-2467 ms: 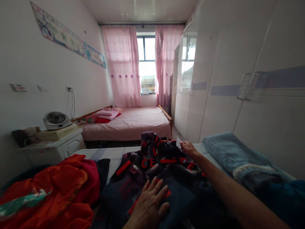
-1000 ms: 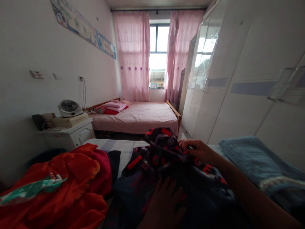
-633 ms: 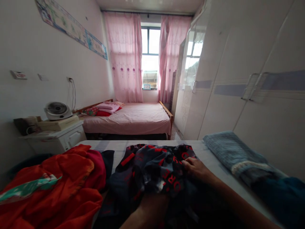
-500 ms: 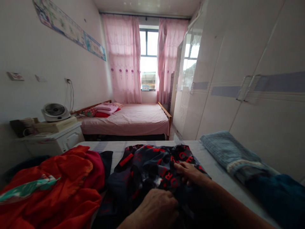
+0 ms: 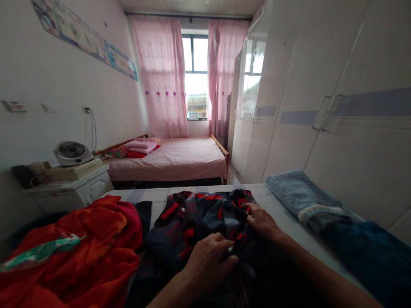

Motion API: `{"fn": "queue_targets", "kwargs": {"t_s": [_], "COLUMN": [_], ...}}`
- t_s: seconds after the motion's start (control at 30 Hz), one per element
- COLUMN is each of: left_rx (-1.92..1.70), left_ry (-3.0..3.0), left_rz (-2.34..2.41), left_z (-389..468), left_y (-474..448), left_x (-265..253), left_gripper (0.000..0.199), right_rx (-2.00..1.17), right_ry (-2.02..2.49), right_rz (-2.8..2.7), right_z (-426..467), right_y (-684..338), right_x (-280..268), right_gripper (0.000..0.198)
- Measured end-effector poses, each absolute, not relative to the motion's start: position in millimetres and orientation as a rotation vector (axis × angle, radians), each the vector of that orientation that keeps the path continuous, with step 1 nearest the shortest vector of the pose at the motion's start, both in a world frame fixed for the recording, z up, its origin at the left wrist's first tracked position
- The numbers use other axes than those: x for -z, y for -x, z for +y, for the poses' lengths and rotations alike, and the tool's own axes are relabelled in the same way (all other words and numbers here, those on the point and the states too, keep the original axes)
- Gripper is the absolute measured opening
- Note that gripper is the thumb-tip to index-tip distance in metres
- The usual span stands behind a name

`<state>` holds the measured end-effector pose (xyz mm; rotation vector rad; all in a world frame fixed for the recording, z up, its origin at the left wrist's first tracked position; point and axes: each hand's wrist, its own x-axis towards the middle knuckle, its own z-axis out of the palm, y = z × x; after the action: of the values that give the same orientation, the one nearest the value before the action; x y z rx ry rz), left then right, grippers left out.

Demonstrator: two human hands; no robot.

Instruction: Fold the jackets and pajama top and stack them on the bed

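A dark garment [image 5: 205,214] with red lettering and red patches lies crumpled on the white-covered surface in front of me. Over its near part is my left hand [image 5: 210,259], thumb and fingers closing on a bit of the dark cloth. My right hand [image 5: 263,220] pinches the garment's far right side, fingertips on the fabric. Folds hide most of the lettering, and the part nearest me is too dark to make out. Left of the garment lies a heap of orange-red clothing [image 5: 86,231] with a green and white strip.
A blue-grey folded cloth [image 5: 289,188] and a dark teal cloth [image 5: 362,252] lie along the right side. Beyond the surface stands a pink-sheeted bed [image 5: 180,158]. A fan [image 5: 73,152] sits on a white cabinet [image 5: 96,186] at left; a tall wardrobe [image 5: 298,141] lines the right.
My right hand has moved slightly right and away from me, and the fabric has shifted, covering some letters. My left hand has risen a little, its fingers looser. The view has shifted slightly.
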<state>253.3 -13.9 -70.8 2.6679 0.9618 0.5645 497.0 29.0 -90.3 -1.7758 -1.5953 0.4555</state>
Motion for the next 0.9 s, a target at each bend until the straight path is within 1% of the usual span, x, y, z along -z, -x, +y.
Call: {"fn": "queue_targets", "kwargs": {"t_s": [0.03, 0.1, 0.13, 0.2, 0.27, 0.33, 0.4, 0.47, 0.53, 0.6, 0.7, 0.77, 0.9], "left_rx": [-0.643, -0.782, -0.804, -0.723, -0.546, -0.431, -0.435, -0.509, -0.562, -0.553, -0.468, -0.431, -0.428], "left_ry": [-2.653, -2.671, -2.698, -2.745, -2.774, -2.777, -2.764, -2.734, -2.717, -2.725, -2.757, -2.771, -2.769], "left_rz": [0.993, 1.109, 1.157, 1.193, 1.146, 1.094, 1.107, 1.144, 1.124, 1.045, 0.966, 0.950, 0.946], "left_z": [-11.2, -1.8, 3.9, 14.1, 20.2, 21.1, 17.5, 10.9, 3.7, -1.8, -3.8, -1.7, 2.3], "left_y": [-253.7, -251.8, -250.1, -246.1, -242.6, -240.6, -240.7, -242.6, -245.4, -248.2, -250.9, -251.5, -251.0], "left_x": [70.2, 73.5, 78.4, 93.7, 111.4, 122.8, 123.5, 116.7, 111.0, 112.2, 124.0, 131.2, 135.1], "left_gripper": [0.024, 0.028, 0.032, 0.041, 0.048, 0.051, 0.046, 0.037, 0.033, 0.035, 0.040, 0.044, 0.045], "right_rx": [-0.378, -0.166, -0.049, 0.116, 0.078, -0.069, -0.176, -0.158, -0.088, -0.052, -0.099, -0.156, -0.264], "right_ry": [1.776, 1.715, 1.669, 1.617, 1.655, 1.714, 1.741, 1.767, 1.806, 1.836, 1.875, 1.911, 2.019], "right_rz": [-1.626, -1.751, -1.828, -1.968, -2.090, -2.195, -2.220, -2.158, -2.078, -2.060, -2.124, -2.187, -2.299], "right_z": [24.9, 18.2, 15.8, 12.5, 10.9, 11.8, 17.6, 30.6, 51.4, 77.8, 119.7, 143.9, 174.9], "right_y": [-495.1, -484.9, -477.9, -464.4, -455.7, -454.4, -458.8, -465.1, -469.7, -471.4, -468.6, -464.3, -454.6], "right_x": [87.7, 82.5, 81.6, 86.0, 97.0, 106.9, 107.8, 98.5, 85.5, 76.4, 76.0, 81.0, 88.8], "right_gripper": [0.043, 0.042, 0.043, 0.044, 0.043, 0.039, 0.033, 0.030, 0.031, 0.038, 0.044, 0.044, 0.037]}}
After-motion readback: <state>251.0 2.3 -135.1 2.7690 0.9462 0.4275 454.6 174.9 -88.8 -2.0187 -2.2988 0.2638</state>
